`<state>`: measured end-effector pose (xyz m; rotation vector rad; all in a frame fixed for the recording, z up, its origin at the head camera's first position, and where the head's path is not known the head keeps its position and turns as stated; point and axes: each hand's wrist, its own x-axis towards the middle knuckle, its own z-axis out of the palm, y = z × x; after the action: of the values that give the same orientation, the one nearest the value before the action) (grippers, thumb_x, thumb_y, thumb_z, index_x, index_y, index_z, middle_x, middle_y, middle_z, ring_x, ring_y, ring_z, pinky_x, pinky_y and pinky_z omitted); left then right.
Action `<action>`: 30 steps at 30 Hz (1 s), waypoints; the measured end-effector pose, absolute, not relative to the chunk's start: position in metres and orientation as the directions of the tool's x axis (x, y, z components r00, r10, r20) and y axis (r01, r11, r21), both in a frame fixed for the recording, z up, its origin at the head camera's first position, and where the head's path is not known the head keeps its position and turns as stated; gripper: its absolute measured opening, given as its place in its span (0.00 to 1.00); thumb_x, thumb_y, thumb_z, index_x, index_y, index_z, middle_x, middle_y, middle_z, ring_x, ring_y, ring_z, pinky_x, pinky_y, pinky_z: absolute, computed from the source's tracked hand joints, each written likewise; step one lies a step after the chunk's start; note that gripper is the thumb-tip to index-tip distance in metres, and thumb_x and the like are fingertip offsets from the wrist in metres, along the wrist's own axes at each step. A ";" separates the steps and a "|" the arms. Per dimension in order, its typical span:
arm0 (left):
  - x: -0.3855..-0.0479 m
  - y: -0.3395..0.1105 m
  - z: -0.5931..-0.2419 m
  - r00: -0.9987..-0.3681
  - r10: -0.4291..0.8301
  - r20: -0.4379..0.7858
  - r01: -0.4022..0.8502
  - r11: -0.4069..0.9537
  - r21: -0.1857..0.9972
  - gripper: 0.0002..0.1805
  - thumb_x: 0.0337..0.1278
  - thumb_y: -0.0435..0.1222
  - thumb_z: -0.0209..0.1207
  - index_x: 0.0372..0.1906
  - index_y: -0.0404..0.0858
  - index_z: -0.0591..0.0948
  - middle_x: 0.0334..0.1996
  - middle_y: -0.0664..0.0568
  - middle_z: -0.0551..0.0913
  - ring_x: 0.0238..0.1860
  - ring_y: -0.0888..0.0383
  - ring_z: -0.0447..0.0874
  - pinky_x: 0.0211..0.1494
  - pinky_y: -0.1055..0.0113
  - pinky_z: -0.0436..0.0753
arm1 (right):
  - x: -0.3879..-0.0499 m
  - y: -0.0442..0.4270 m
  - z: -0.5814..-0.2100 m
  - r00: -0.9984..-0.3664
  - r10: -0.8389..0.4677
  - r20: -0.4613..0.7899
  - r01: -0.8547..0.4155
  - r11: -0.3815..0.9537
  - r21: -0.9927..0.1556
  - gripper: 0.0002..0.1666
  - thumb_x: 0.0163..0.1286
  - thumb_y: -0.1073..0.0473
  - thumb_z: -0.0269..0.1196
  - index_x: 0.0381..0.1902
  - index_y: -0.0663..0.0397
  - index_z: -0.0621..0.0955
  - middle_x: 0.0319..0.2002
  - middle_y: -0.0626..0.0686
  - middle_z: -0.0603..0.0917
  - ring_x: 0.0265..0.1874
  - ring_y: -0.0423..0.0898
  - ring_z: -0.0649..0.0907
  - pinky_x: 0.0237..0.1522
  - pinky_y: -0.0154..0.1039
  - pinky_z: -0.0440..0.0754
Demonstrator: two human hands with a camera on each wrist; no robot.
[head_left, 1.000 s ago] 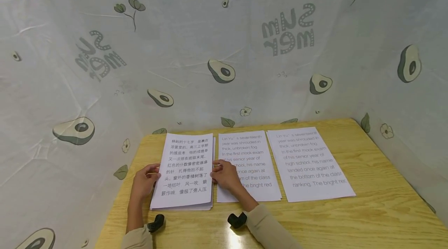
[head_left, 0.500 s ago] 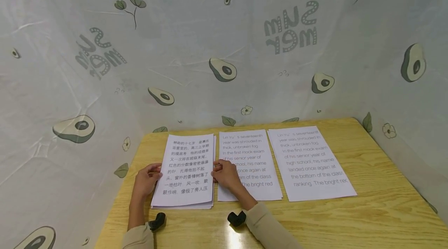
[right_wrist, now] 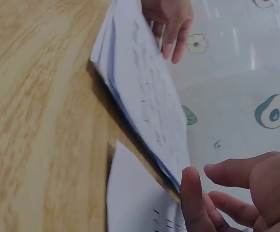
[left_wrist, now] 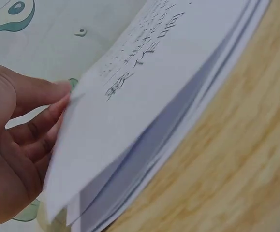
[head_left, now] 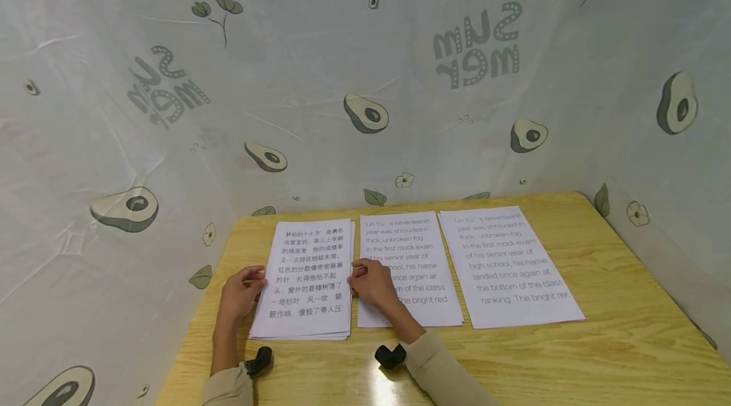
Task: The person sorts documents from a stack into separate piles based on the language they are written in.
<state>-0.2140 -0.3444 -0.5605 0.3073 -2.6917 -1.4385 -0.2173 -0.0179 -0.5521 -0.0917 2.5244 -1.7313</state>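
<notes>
A stack of white paper sheets [head_left: 302, 323] printed with large Chinese characters lies at the left of the table. My left hand [head_left: 240, 295] touches its left edge, thumb and fingertips against the paper. In the left wrist view the upper sheets [left_wrist: 110, 140] stand slightly apart from those below, and the left hand [left_wrist: 19, 116] meets their edge. On the stack's right side is my right hand [head_left: 371, 285], fingertips at the edge. The right wrist view shows the right hand [right_wrist: 236, 193] with thumb and index finger apart, the forefinger by the stack's corner.
Right of the stack lies a second pile of sheets [head_left: 411, 314] with English text, partly under my right hand. Farther right is a third English-text pile [head_left: 525, 317]. Wood-grain tabletop [head_left: 617, 279] extends to the right. A patterned curtain [head_left: 308, 76] surrounds the table's back and sides.
The stack's sheets lie more evenly: the lower sheets stick out less at the right and bottom edges. Both hands stay at its sides. The head view has shifted slightly.
</notes>
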 end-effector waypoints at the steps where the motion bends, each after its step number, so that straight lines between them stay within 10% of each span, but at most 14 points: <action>1: -0.213 -0.345 -0.560 -0.976 -0.216 -0.032 -0.147 0.538 0.830 0.21 0.75 0.31 0.62 0.68 0.31 0.81 0.56 0.33 0.85 0.47 0.48 0.88 0.38 0.72 0.86 | -0.216 -0.015 -0.550 -0.995 -0.094 -0.027 -0.008 0.357 -0.934 0.23 0.69 0.65 0.71 0.60 0.67 0.85 0.38 0.54 0.91 0.25 0.42 0.90 0.32 0.34 0.86; 30: -0.224 -0.225 -0.548 -0.992 -0.127 0.015 -0.048 0.476 0.878 0.22 0.73 0.39 0.66 0.67 0.37 0.84 0.50 0.41 0.88 0.38 0.50 0.88 0.38 0.67 0.88 | -0.205 0.142 -0.535 -0.998 0.049 -0.041 0.058 0.441 -0.896 0.25 0.75 0.60 0.67 0.66 0.66 0.82 0.50 0.62 0.88 0.38 0.49 0.92 0.41 0.39 0.91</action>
<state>-0.2243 -0.2248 -0.5485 0.1563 -2.6310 -1.5612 -0.2047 0.1418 -0.5351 0.0986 2.6587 -1.6537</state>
